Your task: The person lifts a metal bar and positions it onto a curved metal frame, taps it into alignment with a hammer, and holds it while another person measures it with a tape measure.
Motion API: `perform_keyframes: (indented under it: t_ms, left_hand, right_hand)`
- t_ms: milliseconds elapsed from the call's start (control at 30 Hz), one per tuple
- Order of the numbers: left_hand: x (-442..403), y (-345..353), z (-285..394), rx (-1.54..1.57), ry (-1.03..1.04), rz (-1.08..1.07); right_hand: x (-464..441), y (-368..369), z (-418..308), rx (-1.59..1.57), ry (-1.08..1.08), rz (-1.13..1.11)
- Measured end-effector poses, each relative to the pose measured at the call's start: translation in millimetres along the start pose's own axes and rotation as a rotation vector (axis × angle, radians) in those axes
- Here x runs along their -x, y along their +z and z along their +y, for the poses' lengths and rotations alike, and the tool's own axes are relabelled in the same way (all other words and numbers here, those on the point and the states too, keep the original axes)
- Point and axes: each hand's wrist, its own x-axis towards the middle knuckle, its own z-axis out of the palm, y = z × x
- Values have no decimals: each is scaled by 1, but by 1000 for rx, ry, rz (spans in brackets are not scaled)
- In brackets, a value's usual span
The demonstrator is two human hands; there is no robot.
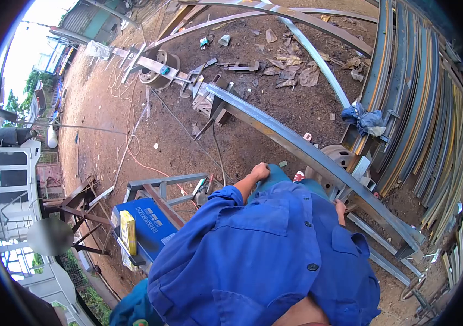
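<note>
My left hand (260, 171) rests on the knee of my green trousers (278, 175), its fingers curled in; nothing shows in it. Beside my other leg, my right hand (341, 208) hangs low near a wheel rim (339, 156) and some short metal pieces. Most of its fingers are too small or hidden to read. A long steel beam (302, 146) runs diagonally in front of me, passing just beyond my right hand. Its far end lies by a clamp (198, 81) and a metal bracket (221, 115).
Long steel bars (405, 103) are stacked at the right, with a blue cloth (364, 119) on them. A blue box (145, 224) carrying a yellow pack (127, 232) stands at my left. Cables (129, 142) trail over the dirt near another wheel rim (158, 76).
</note>
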Motion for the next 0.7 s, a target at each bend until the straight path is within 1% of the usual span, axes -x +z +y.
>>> perform_keyframes:
  t_ms: [67,133,167,200,233,267,300,333,367,400,467,533,600,667,700]
  left_hand:
    - [-2,-10,-4,11,1,-8]
    - [-10,-21,-13,-13,41,-12]
    - [-13,-25,-17,18,9,-28]
    - [-19,-29,-24,1,50,-7]
    - [-25,-32,-33,52,40,-39]
    - [-20,-41,-29,24,45,-43]
    - [-29,-41,-44,14,35,-57]
    - [-34,-43,-57,44,38,-92]
    - [-40,-44,-72,55,92,-95]
    - [-14,-63,-52,50,121,-110]
    - [-23,-66,-73,140,129,-186]
    - [-25,-71,-88,78,159,-209]
    - [-28,-76,-102,13,159,-266]
    - [-35,-82,-122,34,222,-410]
    - [-41,-84,-125,-49,216,-438]
  right_hand:
    - [1,12,-1,24,-53,-64]
    - [9,16,10,-6,-83,-64]
    - [7,17,17,454,-291,-38]
    - [21,15,8,992,-562,-110]
    - [52,30,-8,133,-119,-20]
    - [66,40,-17,-125,7,1]
    - [81,48,-21,-240,-11,17]
    - [106,53,-42,-273,53,32]
    - [117,57,-48,-418,87,-11]
    - [124,62,-54,-407,102,-12]
    - [136,64,-55,-337,70,-88]
    - [166,74,-63,-232,27,84]
    - [188,74,-56,-229,3,140]
    - [212,72,-39,-246,-10,206]
    - [225,71,-26,-257,12,238]
